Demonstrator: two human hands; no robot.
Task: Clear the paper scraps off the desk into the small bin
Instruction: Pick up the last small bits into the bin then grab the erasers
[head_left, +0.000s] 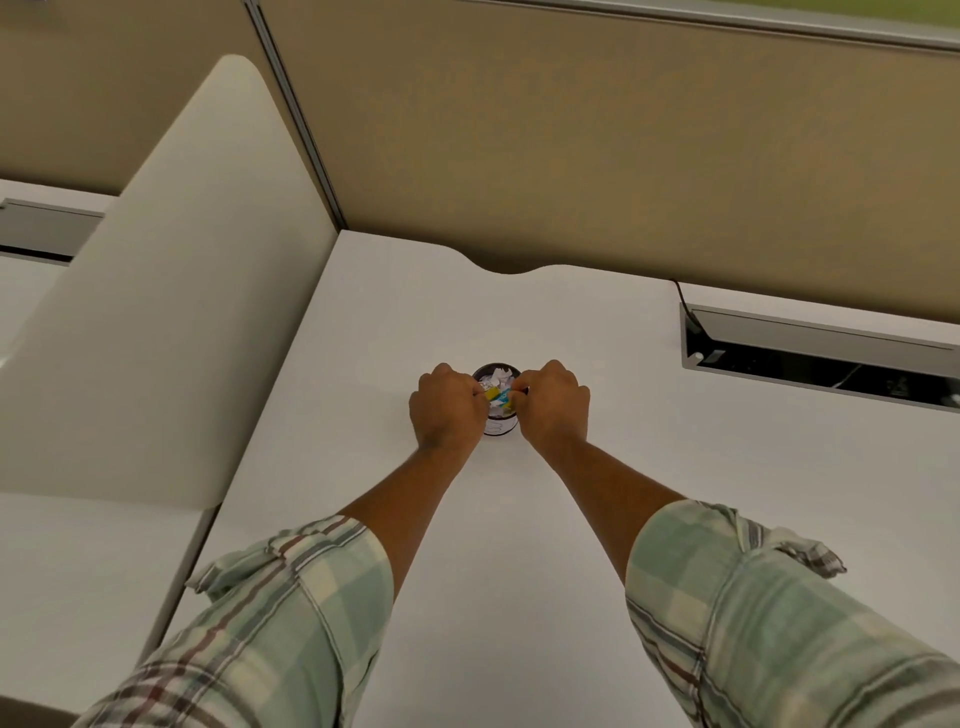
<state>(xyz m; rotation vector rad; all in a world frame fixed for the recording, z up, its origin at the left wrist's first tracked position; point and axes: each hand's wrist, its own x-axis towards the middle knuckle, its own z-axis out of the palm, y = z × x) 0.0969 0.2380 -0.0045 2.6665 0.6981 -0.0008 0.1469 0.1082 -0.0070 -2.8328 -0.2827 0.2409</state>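
Observation:
A small dark round bin (500, 427) stands in the middle of the white desk (519, 571), with white crumpled paper scraps (500, 373) showing inside it. My left hand (448, 410) and my right hand (553, 408) sit on either side of the bin, just over its rim. Both pinch a yellow and teal paper scrap (497, 396) held across the bin's mouth. Most of the bin's wall is hidden behind my hands.
A cream divider panel (171, 291) rises along the desk's left side. A tan partition wall (597, 156) closes the back. A recessed cable tray (821, 348) with a black cable lies at the back right.

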